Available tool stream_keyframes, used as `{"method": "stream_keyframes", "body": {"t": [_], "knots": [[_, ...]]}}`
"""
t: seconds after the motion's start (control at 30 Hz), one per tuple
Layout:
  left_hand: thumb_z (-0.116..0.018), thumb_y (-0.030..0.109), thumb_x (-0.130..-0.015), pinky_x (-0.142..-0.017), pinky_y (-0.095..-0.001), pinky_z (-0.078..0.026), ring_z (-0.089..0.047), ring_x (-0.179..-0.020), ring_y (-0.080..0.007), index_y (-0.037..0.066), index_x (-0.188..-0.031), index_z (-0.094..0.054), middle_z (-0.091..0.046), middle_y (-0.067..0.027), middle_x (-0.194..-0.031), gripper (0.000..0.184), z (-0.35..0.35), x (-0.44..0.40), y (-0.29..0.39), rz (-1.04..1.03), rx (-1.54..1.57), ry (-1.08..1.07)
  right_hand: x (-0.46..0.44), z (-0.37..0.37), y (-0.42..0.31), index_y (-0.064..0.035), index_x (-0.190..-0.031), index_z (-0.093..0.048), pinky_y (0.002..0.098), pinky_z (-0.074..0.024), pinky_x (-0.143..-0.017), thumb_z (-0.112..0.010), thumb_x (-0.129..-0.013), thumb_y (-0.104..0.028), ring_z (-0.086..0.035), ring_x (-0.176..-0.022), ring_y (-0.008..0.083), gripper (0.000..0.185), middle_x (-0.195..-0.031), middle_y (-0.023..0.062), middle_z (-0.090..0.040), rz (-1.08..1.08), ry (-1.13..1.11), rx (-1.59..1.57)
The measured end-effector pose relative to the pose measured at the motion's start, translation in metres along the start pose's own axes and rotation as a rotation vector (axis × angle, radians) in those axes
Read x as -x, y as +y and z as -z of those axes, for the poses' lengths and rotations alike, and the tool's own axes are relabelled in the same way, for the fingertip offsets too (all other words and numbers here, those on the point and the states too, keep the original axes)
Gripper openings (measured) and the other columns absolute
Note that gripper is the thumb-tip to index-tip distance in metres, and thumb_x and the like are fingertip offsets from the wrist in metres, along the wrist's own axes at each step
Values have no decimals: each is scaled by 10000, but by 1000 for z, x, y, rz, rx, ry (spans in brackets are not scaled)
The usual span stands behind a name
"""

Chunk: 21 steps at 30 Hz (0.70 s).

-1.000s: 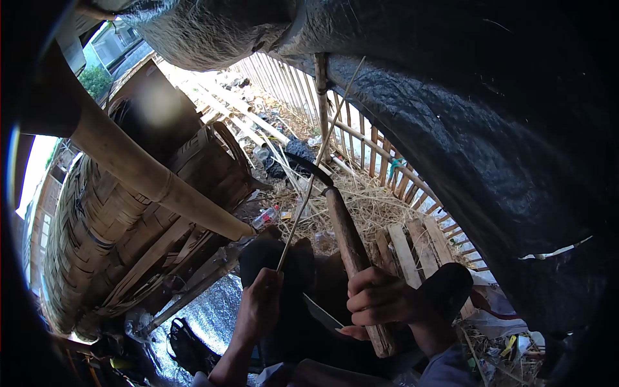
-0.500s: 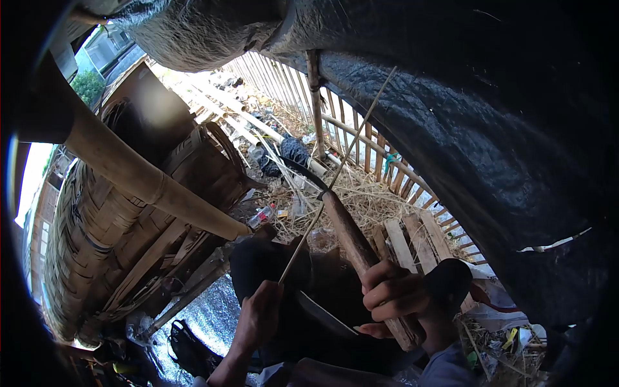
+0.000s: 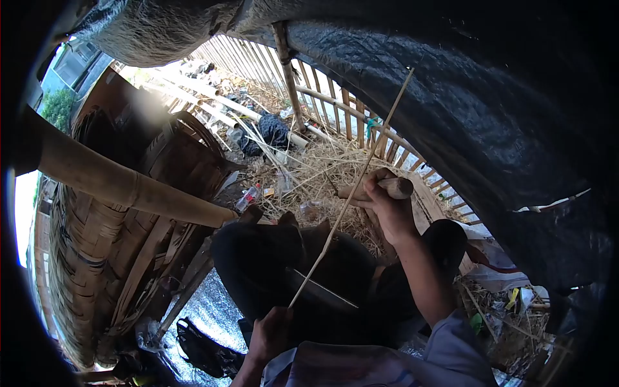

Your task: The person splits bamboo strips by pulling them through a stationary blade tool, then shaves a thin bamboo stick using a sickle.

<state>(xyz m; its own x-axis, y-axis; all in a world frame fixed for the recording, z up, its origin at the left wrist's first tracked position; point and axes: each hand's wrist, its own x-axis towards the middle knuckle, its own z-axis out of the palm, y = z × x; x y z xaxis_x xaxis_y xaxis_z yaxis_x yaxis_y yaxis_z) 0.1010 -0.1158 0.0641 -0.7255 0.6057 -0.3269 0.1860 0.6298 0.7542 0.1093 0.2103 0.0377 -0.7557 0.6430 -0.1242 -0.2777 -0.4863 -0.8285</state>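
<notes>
My left hand (image 3: 269,337) is closed around the lower end of a long thin bamboo strip (image 3: 329,240), which slants up and right across the view. My right hand (image 3: 391,209) grips the thick wooden handle of a knife (image 3: 401,188); its butt points right and its dark blade is mostly lost against the straw. The strip passes just left of this hand, and I cannot tell whether the knife touches it. Over my dark-clothed lap lies a thin curved piece with a bright edge (image 3: 325,291), perhaps a blade.
Woven bamboo baskets (image 3: 90,258) stand at left behind a thick bamboo pole (image 3: 138,190). Straw and shavings (image 3: 342,168) litter the ground ahead, near a plastic bottle (image 3: 248,197). A slatted fence (image 3: 322,97) and black tarpaulin (image 3: 464,129) close off the right side.
My right hand has moved up and forward, turning the knife so its handle now lies nearly level. The left hand has dropped slightly, still holding the strip. My view has shifted slightly.
</notes>
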Motion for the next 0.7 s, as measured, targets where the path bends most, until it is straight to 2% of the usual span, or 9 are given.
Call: {"method": "stream_keyframes", "body": {"t": [0.07,0.17,0.23,0.33,0.43,0.5,0.57,0.63,0.7], "knots": [[-561,176,-939,-452,-309,-408,-597,-519,-129,27,-930,-617,-555,-107,-563,159,5,1,-7,29,32,-7,-2,1,0,-81,-852,-558,274,-544,-695,-738,-819,-136,-580,-733,75,191,-788,-19,-563,8,20,32],[-556,189,-942,-448,-301,-391,-554,-508,-99,27,-915,-611,-538,-98,-552,172,9,3,-10,89,45,-38,0,0,9,-81,-828,-571,249,-529,-669,-755,-809,-182,-584,-713,67,211,-750,-25,-572,64,61,72],[-554,193,-944,-448,-300,-385,-537,-504,-94,27,-905,-607,-533,-92,-551,178,10,3,-9,66,34,-47,-3,3,10,-73,-781,-591,217,-486,-631,-771,-796,-212,-571,-694,54,228,-713,-26,-579,153,48,416],[-547,201,-948,-462,-296,-384,-524,-515,-88,27,-898,-598,-531,-89,-560,188,12,2,-10,58,34,-83,4,-5,4,-61,-759,-610,205,-452,-620,-782,-785,-222,-556,-671,51,237,-686,-23,-589,89,35,304],[-525,204,-959,-492,-293,-388,-515,-543,-87,23,-932,-584,-526,-87,-583,192,12,-2,-4,75,88,-121,6,-4,8,-53,-796,-625,218,-459,-648,-781,-785,-224,-562,-683,59,232,-706,-16,-608,86,-39,300],[-509,203,-967,-507,-292,-387,-502,-556,-86,19,-963,-575,-517,-81,-595,195,10,-9,6,92,135,-136,8,-4,15,-47,-804,-625,229,-459,-664,-781,-784,-226,-564,-699,60,238,-711,-12,-613,99,-106,410],[-465,197,-986,-525,-280,-368,-459,-568,-89,7,-1033,-539,-485,-68,-621,210,5,-24,22,37,235,-228,13,-13,19,-44,-811,-626,230,-448,-651,-780,-785,-241,-553,-699,56,252,-724,-12,-614,78,-202,381],[-437,204,-1001,-517,-281,-341,-407,-551,-91,-5,-1073,-514,-448,-17,-627,235,-9,-43,29,-115,332,-205,14,-12,27,-49,-811,-623,228,-441,-641,-773,-794,-255,-544,-689,57,256,-737,-15,-614,74,-237,416],[-436,219,-1004,-511,-263,-329,-390,-550,-76,5,-1057,-518,-429,6,-624,235,-19,-69,36,-111,389,-212,19,-16,20,-53,-810,-620,220,-434,-635,-766,-801,-268,-537,-689,53,260,-744,-21,-609,83,-302,469]]}}
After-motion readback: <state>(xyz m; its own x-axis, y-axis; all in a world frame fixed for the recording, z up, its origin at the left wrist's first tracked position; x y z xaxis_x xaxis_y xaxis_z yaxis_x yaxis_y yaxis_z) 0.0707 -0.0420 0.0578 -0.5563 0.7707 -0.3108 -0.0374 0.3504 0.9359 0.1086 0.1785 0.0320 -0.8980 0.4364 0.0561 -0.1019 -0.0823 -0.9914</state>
